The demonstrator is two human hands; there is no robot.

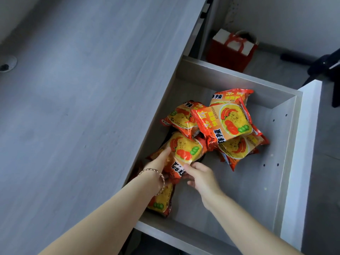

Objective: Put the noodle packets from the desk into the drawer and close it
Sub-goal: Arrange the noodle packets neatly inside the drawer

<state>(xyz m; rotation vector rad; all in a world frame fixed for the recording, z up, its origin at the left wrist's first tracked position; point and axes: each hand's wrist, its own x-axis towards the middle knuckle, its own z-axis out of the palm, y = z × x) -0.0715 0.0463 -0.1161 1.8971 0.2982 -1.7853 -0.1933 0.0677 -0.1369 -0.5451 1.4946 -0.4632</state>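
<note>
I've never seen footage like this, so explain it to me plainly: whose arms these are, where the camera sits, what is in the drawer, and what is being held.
There is no machine here: a person wears a camera on the head, looking down at their own bare arms. The grey desk top fills the left side. Beside it an open drawer holds a loose pile of orange noodle packets. The left hand, with a bracelet on its wrist, and the right hand together grip one packet inside the drawer. A red gift bag stands on the floor beyond the drawer.
</note>
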